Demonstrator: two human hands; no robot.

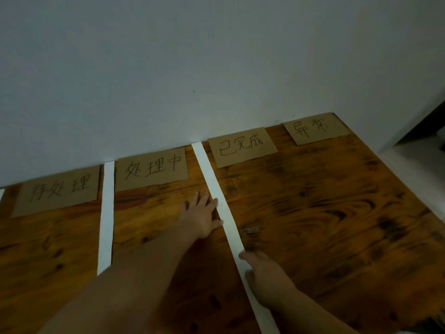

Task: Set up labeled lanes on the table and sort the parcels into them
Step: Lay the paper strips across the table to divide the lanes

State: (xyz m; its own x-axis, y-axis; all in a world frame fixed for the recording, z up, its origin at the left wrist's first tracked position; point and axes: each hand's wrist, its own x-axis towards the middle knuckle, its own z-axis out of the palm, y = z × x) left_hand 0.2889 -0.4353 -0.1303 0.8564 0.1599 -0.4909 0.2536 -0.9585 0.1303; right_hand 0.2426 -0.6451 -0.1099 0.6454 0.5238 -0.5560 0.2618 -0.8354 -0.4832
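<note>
1. The wooden table (325, 213) fills the view from 3 o'clock round to 9 o'clock. No parcels show on it, so sorting looks not yet begun.
2. The middle strip (212, 179), white, runs from the wall near 12 o'clock down to the bottom edge near 5 o'clock, somewhat slanted. This lane border is the one in hand.
3. The left strip (106, 213), at 9 o'clock, lies flat and straight; that border looks finished. A white sliver (1, 194) at the far 9 o'clock edge may be another strip, too little shows to tell.
4. Four cardboard labels sit against the wall: the first card (60, 191) and second card (151, 171) flank the left strip, the third card (242, 147) is just right of the middle strip, and the fourth card (313, 128) lies at 2 o'clock. No strip divides the third and fourth, so one border seems left.
5. The left hand (201, 216), at centre, has its fingers spread flat, its edge touching the middle strip.
6. The right hand (263, 278), at 5 o'clock, rests on the same strip; whether it presses or pinches I cannot tell.
</note>
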